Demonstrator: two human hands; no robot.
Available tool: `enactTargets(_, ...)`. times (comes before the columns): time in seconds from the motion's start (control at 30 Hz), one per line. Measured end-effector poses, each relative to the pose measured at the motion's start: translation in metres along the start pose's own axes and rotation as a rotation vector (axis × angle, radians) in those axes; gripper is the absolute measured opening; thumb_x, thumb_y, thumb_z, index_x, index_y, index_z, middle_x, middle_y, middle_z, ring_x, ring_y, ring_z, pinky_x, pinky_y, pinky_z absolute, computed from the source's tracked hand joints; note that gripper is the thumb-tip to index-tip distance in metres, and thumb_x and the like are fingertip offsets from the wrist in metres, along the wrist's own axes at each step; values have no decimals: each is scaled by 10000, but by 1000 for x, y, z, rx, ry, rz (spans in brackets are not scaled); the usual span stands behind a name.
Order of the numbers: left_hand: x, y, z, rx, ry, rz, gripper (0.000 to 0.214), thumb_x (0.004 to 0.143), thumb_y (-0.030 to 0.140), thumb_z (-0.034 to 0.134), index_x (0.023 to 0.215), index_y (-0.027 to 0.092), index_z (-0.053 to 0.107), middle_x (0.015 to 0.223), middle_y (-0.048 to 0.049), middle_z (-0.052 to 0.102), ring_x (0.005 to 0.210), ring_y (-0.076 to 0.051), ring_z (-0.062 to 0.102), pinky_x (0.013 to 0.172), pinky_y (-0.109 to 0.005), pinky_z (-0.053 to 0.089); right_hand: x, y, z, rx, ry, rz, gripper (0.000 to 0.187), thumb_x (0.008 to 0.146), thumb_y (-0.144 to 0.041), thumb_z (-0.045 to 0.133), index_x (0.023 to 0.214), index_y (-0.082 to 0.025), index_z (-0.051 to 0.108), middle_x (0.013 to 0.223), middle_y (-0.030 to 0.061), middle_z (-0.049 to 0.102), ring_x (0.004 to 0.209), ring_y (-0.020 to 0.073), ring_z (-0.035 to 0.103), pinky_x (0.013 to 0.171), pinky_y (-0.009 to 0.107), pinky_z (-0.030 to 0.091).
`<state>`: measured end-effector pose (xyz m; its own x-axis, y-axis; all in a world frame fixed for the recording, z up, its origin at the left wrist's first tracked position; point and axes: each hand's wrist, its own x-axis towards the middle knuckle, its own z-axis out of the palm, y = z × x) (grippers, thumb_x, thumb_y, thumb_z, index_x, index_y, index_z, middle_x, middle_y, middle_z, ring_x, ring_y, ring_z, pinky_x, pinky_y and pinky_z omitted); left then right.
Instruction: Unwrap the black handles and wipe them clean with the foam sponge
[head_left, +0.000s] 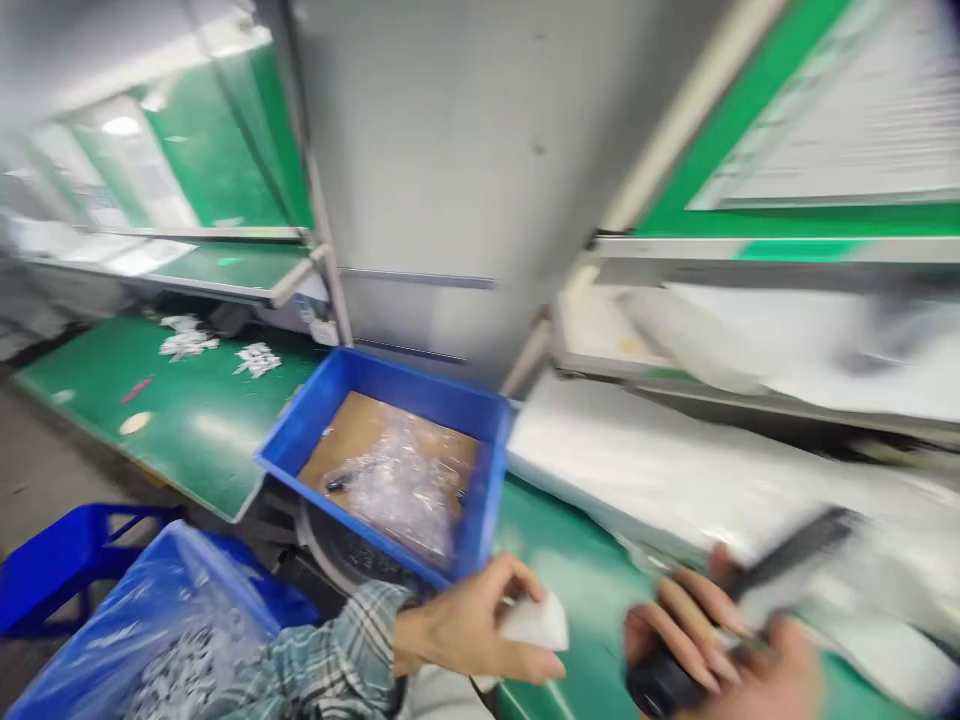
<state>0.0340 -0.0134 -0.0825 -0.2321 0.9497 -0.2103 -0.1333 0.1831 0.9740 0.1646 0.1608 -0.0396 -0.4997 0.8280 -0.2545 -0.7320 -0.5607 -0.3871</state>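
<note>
My left hand, in a plaid sleeve, is closed around a small white block-like piece between thumb and fingers. To the right, my right hand grips a long black object; motion blur hides its exact kind. A dark rounded end shows below the fingers. Both hands are above the green tabletop, apart from each other. Just beyond my left hand stands a blue bin, holding crumpled clear plastic bags on a cardboard sheet.
White foam-like sheets lie along the right bench beneath a shelf. On the left bench are piles of small white parts. A blue plastic bag of small grey pieces and a blue crate stand at lower left.
</note>
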Motion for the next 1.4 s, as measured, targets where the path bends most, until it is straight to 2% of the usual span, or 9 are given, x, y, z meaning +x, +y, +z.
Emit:
enactTargets(0.07,-10,7,1,60,110,163,502,838,418,913,1222,192,683,1174,-79,714,972,-194,672,850,-298,545,-15,6,23,74,-21,-11,448,834,-282,956,1224,-227,741,713,-112,534,425,29,454,316,88,369)
enactTargets(0.13,-15,11,0,125,152,344,319,968,442,819,1153,191,750,1233,-115,758,1109,-246,722,987,-357,573,-17,9,37,109,-24,-35,445,862,-302,959,1244,-230,744,716,-112,516,454,25,472,341,71,382)
enactTargets(0.23,-16,20,0,250,168,545,227,1092,406,690,1116,209,802,1211,-120,798,1074,-236,769,968,-362,616,-12,7,42,126,-31,-88,416,914,-364,928,1270,-251,743,719,-114,496,461,25,439,350,68,384)
enactTargets(0.4,-19,44,12,510,212,834,208,1134,270,616,1239,213,787,1240,-124,792,1117,-216,750,973,-353,635,-22,7,46,89,-15,-108,399,944,-405,903,1288,-286,738,722,-115,458,461,28,386,346,67,361)
enactTargets(0.53,-12,56,24,704,264,987,203,1115,164,613,1254,175,761,1274,-140,765,1188,-221,715,1026,-365,627,-32,13,52,47,38,-146,416,933,-445,912,1279,-298,732,730,-121,426,457,26,321,343,65,352)
enactTargets(0.67,-10,59,31,793,279,1008,210,1104,120,590,1225,172,754,1241,-128,748,1172,-218,712,1009,-352,628,-41,14,57,-12,103,-183,447,906,-473,934,1265,-310,725,730,-122,394,458,26,287,346,68,349)
enactTargets(0.9,-13,63,34,767,257,987,202,1109,116,580,1218,167,743,1212,-123,726,1128,-211,702,981,-333,620,-44,8,64,-20,140,-222,456,866,-490,958,1196,-266,737,726,-121,404,455,26,260,331,74,325)
enactTargets(1.2,-21,72,33,757,255,982,215,1133,201,555,1237,194,742,1171,-121,717,1083,-224,713,937,-340,634,-53,7,78,-29,111,-211,463,864,-487,959,1222,-279,751,722,-124,407,446,30,224,318,73,332)
enactTargets(1.4,-23,73,33,751,246,974,210,1126,181,561,1249,212,728,1171,-110,715,1074,-216,715,925,-336,636,-56,4,82,-29,112,-206,489,851,-477,974,1236,-264,761,719,-125,415,447,25,236,319,65,341)
